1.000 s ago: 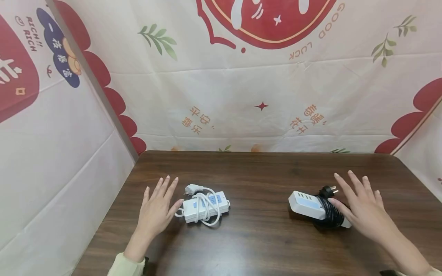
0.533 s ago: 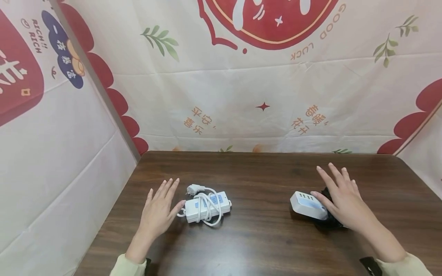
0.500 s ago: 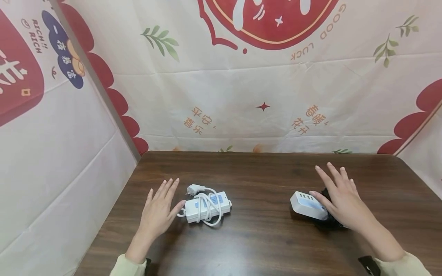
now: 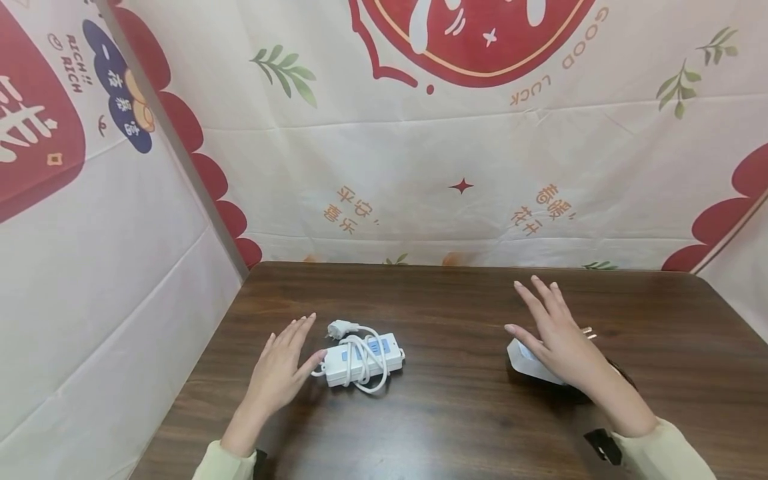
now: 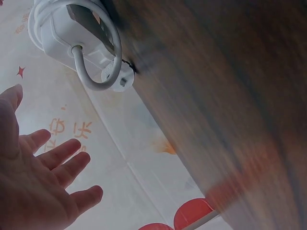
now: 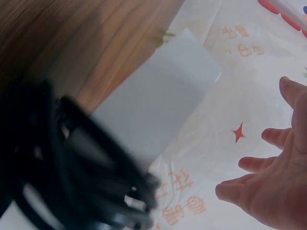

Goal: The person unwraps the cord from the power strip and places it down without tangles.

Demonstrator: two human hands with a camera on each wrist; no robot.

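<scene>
On the table's left half lies a white power strip with blue sockets. Its white cord is wound round it, the plug at its far side. My left hand hovers beside its left end, fingers straight and thumb spread. Above a second white power strip on the right, my right hand is held with fingers stretched out, holding nothing. That hand covers most of this strip in the head view. The right wrist view shows its black coiled cord and plain white body.
A dark brown wooden table carries both strips. Behind it hangs a white printed cloth, and another cloth panel runs along the left side.
My right hand has moved left across the black-corded power strip, hiding more of it. The left hand stays nearly where it was, and the head view has shifted slightly.
</scene>
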